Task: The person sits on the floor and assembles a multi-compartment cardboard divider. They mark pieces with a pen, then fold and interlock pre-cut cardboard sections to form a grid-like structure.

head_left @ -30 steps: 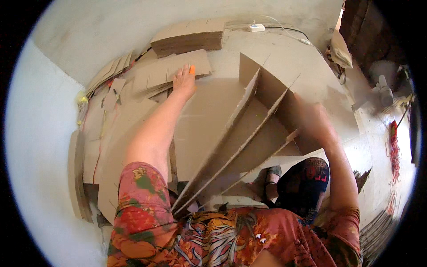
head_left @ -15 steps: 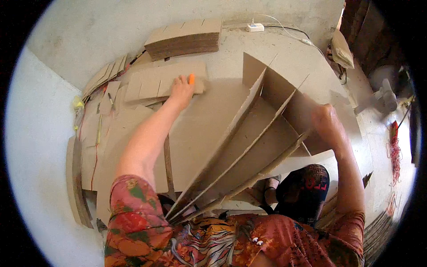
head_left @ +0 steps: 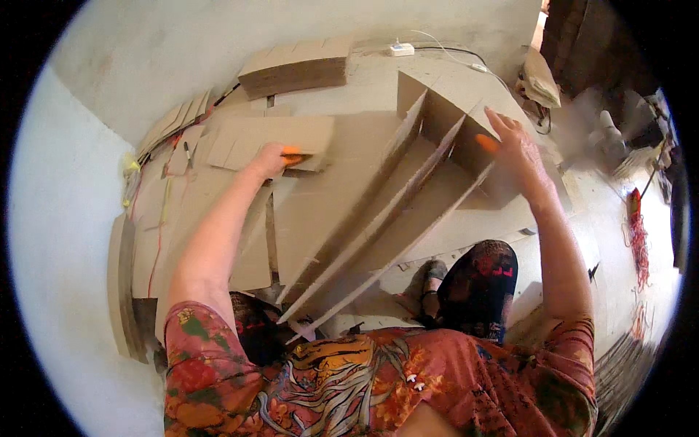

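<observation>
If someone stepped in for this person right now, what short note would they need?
Left hand: stretched out, resting on a flat cardboard piece on the floor.
Right hand: open, fingers on the upper edge of the upright cardboard sheets, which stand fanned apart.
A stack of cardboard sits by the wall; more flat pieces lie on the left.
Done: the sheets are stood up.
Left: cannot tell.

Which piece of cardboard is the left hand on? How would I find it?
Start at the tall stack of folded cardboard by the far wall. Just nearer lies a flat cardboard sheet with cut flaps, and the left hand presses its near edge. Unlike the upright cardboard panels the right hand steadies, it lies flat.
</observation>
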Available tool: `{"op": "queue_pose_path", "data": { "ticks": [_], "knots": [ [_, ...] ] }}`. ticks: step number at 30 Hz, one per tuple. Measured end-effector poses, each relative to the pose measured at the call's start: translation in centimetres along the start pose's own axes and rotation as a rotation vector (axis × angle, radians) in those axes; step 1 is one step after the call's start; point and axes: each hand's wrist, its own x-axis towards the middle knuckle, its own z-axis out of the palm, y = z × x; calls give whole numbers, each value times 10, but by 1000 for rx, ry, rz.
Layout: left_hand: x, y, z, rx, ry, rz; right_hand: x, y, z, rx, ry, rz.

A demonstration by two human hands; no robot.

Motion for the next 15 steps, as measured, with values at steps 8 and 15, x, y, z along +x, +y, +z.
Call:
{"op": "queue_pose_path", "data": {
  "ticks": [8,15],
  "knots": [
    [-32,140,-14,204,510,505,-31,-69,-26,1359,-257,448],
    [-84,258,30,207,251,871,-56,-49,-6,1329,112,657]
  ]
}}
